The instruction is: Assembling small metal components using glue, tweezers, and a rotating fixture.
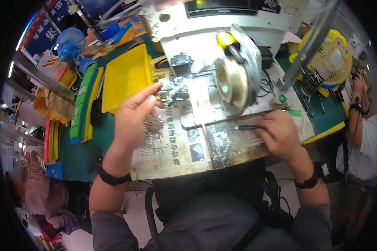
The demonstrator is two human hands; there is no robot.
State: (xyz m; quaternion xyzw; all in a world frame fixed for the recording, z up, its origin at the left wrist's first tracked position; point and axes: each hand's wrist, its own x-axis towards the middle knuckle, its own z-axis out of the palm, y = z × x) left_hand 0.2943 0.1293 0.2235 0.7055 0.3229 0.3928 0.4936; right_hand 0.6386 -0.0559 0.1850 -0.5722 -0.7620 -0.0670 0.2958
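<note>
My left hand (134, 111) hovers over the paper-covered bench, thumb and fingers drawn together. A small brassy bit shows at its fingertips, too small to name. Just below those fingers lies a heap of thin metal pins (153, 129). In my right hand (282, 136) is a slim dark tool that looks like tweezers (247, 127), its tip pointing left over a dark, worn patch of the bench. Between the hands stands a white bench machine (222, 31) with a metal base and a cream spool (232, 81). Small dark metal fixtures (180, 90) sit by my left fingertips.
Left of the machine is a yellow tray (127, 81), beside green, blue and yellow strips (83, 104). To the right are a green-capped bottle (279, 101), a metal post (308, 46), a spray can (312, 83) and a yellow fan (329, 58). Another person (362, 138) sits far right.
</note>
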